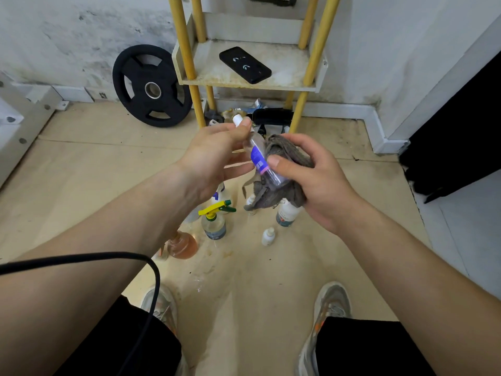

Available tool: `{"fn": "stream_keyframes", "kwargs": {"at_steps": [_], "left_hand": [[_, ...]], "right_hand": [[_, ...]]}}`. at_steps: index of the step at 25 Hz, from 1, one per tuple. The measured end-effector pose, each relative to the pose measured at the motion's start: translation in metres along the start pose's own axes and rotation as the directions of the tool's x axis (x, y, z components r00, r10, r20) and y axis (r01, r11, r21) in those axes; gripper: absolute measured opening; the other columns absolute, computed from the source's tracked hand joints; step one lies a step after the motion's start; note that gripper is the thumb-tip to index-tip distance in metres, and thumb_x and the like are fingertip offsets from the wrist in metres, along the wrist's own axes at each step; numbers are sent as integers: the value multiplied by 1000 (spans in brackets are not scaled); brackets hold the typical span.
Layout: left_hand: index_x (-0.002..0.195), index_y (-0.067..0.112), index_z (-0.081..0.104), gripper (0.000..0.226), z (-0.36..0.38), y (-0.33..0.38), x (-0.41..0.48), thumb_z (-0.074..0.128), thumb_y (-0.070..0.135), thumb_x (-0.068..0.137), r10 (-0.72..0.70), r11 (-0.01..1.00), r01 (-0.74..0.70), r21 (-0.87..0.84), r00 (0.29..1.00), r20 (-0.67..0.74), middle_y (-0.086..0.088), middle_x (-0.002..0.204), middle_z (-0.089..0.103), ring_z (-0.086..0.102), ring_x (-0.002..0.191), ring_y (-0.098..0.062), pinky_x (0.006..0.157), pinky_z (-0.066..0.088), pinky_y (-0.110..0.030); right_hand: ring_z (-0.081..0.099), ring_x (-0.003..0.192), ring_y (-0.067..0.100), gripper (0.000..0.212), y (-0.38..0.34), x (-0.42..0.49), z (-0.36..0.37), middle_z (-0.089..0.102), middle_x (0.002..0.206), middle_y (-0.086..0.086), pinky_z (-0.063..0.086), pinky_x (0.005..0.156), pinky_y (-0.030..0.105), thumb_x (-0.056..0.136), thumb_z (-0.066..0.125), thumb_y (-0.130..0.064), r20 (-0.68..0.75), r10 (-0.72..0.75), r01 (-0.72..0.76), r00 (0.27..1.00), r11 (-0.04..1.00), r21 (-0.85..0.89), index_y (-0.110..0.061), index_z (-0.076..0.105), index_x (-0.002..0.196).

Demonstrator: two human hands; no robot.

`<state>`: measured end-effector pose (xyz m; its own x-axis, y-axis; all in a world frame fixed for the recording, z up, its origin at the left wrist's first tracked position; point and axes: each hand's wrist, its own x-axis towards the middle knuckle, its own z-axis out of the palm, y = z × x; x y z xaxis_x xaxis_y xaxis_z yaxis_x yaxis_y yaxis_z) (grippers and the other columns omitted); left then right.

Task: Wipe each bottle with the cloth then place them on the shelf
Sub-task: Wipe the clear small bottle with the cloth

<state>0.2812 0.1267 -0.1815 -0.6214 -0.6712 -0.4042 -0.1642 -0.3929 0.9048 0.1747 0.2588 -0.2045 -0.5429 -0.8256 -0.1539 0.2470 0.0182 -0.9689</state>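
My left hand [217, 153] pinches the white-capped top of a small clear bottle with a blue label [257, 153], held tilted in the air. My right hand [306, 175] grips a grey cloth [282, 158] that is wrapped round the bottle's lower end. Below the hands, several more bottles stand on the floor: a spray bottle with a yellow and green trigger [215, 222], an orange bottle [183, 244], a white bottle [287, 213] and a tiny white one [268, 236]. The shelf [298, 69] with yellow posts stands ahead against the wall.
A black phone [245, 65] lies on the shelf board. A black weight plate [150, 86] leans on the wall at the left. Clutter lies on the floor under the shelf. A black cable [151, 294] crosses my left arm. My shoes [325, 316] are at the bottom.
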Motion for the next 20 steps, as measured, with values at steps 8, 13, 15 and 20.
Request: {"fn": "stream_keyframes", "kwargs": {"at_steps": [8, 13, 15, 20], "left_hand": [[115, 5, 64, 20, -6, 0, 10, 52, 16, 103, 56, 992, -39, -124, 989, 139, -8, 113, 74, 71, 106, -21, 92, 58, -35], [102, 8, 63, 18, -3, -7, 8, 66, 24, 95, 25, 988, -24, -154, 1000, 5, 0, 83, 73, 70, 77, -17, 72, 59, -28], [97, 11, 62, 17, 1, -8, 6, 69, 26, 93, -15, 983, 12, -182, 1000, -19, 3, 75, 73, 70, 73, -17, 66, 59, -25], [109, 12, 59, 23, 8, -16, -1, 69, 25, 93, -85, 982, 95, -164, 994, 65, -4, 93, 73, 73, 72, -15, 63, 60, -25]], "right_hand": [[67, 97, 30, 40, 1, 4, -4, 67, 112, 17, 52, 95, 54, 88, 66, -8, 93, 149, -173, 984, 919, 353, -5, 59, 127], [67, 95, 13, 27, -1, -1, -2, 67, 106, 0, 53, 75, 21, 85, 75, -4, 54, -235, 241, 970, 929, -282, -19, 63, 105], [65, 99, 11, 29, 1, -4, -1, 64, 107, -2, 51, 77, 19, 83, 77, -10, 114, -348, 353, 931, 774, -525, -26, 61, 103], [65, 99, 6, 27, 4, -4, -2, 66, 102, -9, 53, 79, 24, 83, 80, -21, 58, -353, 318, 934, 744, -587, -32, 61, 99]]}}
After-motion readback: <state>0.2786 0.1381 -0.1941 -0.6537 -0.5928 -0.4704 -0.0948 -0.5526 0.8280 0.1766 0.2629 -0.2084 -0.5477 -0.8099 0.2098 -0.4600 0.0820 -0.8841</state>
